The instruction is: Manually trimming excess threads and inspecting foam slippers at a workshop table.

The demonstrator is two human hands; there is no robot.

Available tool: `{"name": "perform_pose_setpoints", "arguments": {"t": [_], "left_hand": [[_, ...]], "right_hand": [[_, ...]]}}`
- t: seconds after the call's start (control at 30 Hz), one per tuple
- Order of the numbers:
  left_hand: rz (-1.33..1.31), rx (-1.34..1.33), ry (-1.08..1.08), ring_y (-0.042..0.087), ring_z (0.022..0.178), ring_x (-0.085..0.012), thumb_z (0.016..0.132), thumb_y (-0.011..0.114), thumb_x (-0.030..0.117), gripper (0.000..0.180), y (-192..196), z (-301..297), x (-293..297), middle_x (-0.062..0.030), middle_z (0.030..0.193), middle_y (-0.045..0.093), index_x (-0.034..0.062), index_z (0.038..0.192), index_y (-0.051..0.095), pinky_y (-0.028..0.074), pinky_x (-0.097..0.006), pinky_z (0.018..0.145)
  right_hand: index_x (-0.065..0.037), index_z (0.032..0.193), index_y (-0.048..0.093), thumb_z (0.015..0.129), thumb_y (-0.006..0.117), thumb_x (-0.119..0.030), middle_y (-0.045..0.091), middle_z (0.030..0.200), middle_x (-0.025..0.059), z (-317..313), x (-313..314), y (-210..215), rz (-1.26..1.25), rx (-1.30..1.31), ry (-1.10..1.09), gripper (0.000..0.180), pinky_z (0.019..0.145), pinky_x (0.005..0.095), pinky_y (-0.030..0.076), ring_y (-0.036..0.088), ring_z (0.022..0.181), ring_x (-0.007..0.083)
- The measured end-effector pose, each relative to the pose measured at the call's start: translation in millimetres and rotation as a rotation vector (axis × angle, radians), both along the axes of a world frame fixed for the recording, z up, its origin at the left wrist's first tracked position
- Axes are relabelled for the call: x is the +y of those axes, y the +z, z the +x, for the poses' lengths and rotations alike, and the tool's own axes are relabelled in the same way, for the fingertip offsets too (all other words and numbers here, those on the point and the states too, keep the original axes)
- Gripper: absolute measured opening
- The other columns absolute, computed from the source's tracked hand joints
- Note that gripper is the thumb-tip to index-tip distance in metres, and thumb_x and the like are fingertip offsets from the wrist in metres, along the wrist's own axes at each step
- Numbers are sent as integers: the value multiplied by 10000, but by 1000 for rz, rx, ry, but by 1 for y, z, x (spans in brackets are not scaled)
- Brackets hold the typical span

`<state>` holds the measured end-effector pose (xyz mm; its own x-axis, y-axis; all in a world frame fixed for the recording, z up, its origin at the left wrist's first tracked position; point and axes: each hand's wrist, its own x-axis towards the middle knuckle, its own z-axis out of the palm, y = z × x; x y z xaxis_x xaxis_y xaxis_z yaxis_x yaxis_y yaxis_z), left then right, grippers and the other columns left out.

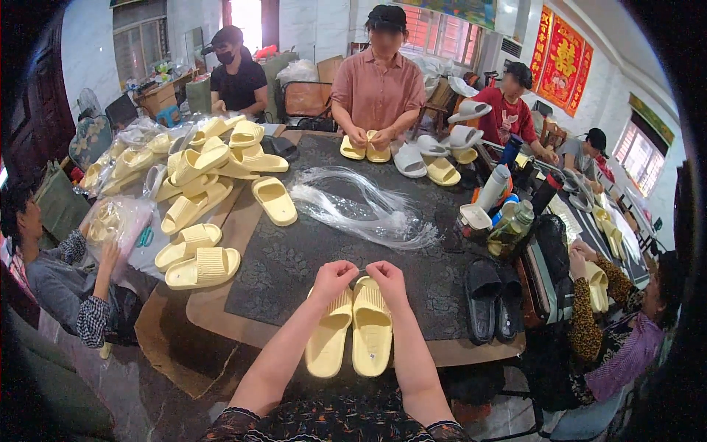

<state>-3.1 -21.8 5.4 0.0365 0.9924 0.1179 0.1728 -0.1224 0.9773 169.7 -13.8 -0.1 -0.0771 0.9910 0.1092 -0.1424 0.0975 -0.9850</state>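
Note:
A pair of pale yellow slide slippers lies side by side at the near table edge, the left slipper (324, 353) and the right slipper (372, 342) with their ribbed straps away from me. My left hand (336, 281) is closed in a pinch over the toe end of the left one. Over the other toe end, my right hand (386, 282) pinches too, its fingertips close to the left hand's. Whatever thin thing is between the fingers is too small to make out. Beyond my hands lies a loose bundle of clear plastic strands (361, 210).
Yellow slippers pile up (199, 166) on the left, with one slipper (274, 200) nearer the middle. Black slippers (484, 298), bottles (492, 188) and a tub (473, 219) stand right. A person across (377, 96) handles yellow slippers; several others sit around the table.

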Motion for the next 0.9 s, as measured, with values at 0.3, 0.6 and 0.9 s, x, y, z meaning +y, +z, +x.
{"name": "perform_pose_setpoints", "arguments": {"t": [0.3,0.6,0.9], "left_hand": [[77,146,59,578,608,-118,821,677,232,208,9,5,-3,-51,694,660,33,878,696,461,-287,585],[-94,-101,135,568,661,-75,806,681,199,189,-16,-5,14,-24,723,671,27,881,701,461,-272,620],[-94,-157,175,578,673,-97,812,673,216,206,-11,-6,19,-13,712,656,19,863,707,466,-266,634]], "right_hand": [[-18,906,639,873,651,-114,583,769,-33,4,4,-7,-3,96,-134,102,628,204,421,509,691,42],[-2,892,627,852,662,-117,618,755,25,9,-69,38,319,-246,-271,126,594,230,424,532,644,68],[-3,924,637,792,628,-552,663,799,200,-12,-127,63,129,-1201,111,565,708,464,506,649,743,365]]}}
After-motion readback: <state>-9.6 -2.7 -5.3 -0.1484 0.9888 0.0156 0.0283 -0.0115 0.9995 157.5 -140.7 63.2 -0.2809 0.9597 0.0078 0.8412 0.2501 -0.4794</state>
